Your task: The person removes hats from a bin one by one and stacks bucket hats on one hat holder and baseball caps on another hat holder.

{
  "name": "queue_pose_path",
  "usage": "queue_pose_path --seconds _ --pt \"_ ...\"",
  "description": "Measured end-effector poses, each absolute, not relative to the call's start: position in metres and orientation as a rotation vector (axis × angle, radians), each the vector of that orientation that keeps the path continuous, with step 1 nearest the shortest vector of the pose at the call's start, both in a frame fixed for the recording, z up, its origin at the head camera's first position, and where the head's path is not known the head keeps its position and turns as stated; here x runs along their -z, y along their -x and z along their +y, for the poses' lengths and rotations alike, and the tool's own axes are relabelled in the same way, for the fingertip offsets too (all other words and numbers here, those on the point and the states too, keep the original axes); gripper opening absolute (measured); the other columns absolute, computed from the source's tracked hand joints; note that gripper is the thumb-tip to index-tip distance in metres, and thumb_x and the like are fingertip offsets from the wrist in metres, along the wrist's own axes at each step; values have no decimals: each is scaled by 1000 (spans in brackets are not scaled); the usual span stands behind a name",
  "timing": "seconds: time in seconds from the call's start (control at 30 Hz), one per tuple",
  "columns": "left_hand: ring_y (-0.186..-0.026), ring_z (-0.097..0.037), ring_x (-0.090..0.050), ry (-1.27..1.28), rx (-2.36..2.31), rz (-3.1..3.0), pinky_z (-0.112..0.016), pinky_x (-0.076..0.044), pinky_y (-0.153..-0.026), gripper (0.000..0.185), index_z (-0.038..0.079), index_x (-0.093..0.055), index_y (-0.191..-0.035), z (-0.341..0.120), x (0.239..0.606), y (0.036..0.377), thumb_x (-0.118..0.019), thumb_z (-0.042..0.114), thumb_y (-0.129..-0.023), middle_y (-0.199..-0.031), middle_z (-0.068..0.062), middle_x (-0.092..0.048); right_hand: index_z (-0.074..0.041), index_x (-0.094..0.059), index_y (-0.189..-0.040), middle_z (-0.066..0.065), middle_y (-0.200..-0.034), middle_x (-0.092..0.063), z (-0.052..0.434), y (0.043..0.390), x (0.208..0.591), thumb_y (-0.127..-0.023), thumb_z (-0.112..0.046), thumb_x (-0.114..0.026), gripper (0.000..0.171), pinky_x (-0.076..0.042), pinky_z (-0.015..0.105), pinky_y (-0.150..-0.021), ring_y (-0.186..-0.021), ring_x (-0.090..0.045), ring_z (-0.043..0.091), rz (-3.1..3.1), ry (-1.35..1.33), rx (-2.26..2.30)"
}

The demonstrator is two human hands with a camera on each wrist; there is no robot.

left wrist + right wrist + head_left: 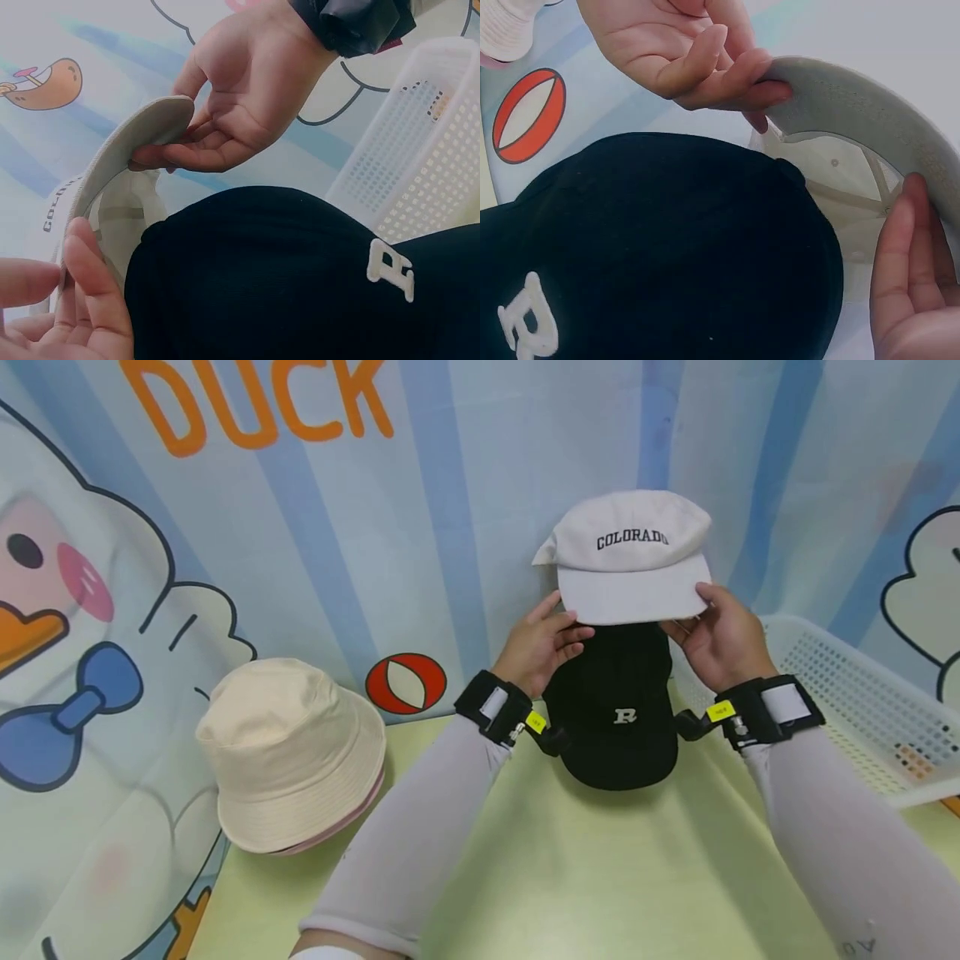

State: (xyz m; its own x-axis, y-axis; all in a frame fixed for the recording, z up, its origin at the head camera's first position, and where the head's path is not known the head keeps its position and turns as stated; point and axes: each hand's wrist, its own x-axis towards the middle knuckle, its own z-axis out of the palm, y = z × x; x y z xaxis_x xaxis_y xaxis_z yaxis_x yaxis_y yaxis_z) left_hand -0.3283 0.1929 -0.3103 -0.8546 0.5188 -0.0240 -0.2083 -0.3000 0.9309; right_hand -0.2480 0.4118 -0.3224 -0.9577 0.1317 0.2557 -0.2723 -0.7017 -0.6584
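Note:
A white cap [630,556] lettered COLORADO hangs in the air in front of the wall, crown up and brim toward me. My left hand [564,622] pinches the brim's left edge, thumb on top and fingers underneath. My right hand [693,610] pinches the right edge the same way. Directly below lies a black cap [618,718] with a white R on the yellow-green table [585,868]. The right wrist view shows the left hand's fingers [727,79] curled under the pale brim [855,105], above the black cap [667,247].
A cream bucket hat [288,752] sits on the table's left side, against the printed backdrop. A white perforated basket [847,710] stands at the right, close to my right forearm. The backdrop rises right behind the caps.

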Motion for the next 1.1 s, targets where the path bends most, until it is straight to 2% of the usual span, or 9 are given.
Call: queue_pose_path --seconds 0.2,0.5,0.67,0.83,1.1 --pt "-83 -13 -67 -349 -2168 1516 -20 -53 -69 56 18 -35 -158 196 310 329 -52 12 -105 -104 -4 -63 -17 -27 -156 7 -114 -66 416 247 326 -108 -20 -46 52 -55 31 -89 -99 -69 20 -1139 -205 -2692" --pt "-88 -15 -66 -322 -2118 1562 -22 -54 -73 58 13 -29 -160 193 321 331 -51 11 -105 -118 -10 -63 -16 -27 -150 6 -114 -66 417 243 345 -108 -19 -46 47 -56 32 -83 -96 -70 21 -1166 -221 -2726" --pt "-90 -16 -66 -363 -2127 1545 -22 -54 -74 55 11 -34 -157 186 326 329 -50 12 -105 -110 -7 -62 -14 -24 -152 4 -116 -63 413 235 349 -108 -22 -45 49 -56 29 -86 -98 -70 18 -1299 -226 -2678" --pt "-92 -16 -67 -363 -2144 1501 -21 -54 -73 55 10 -33 -157 179 331 328 -51 14 -105 -105 -5 -61 -13 -29 -147 3 -116 -62 408 224 348 -108 -22 -47 44 -56 29 -89 -100 -71 19 -1365 -212 -2670" --pt "-88 -15 -68 -344 -2145 1481 -20 -54 -70 53 4 -37 -152 169 346 327 -55 13 -102 -99 -3 -62 -10 -34 -141 3 -114 -64 400 211 356 -108 -20 -46 36 -57 27 -88 -99 -72 18 -1425 -233 -2662"
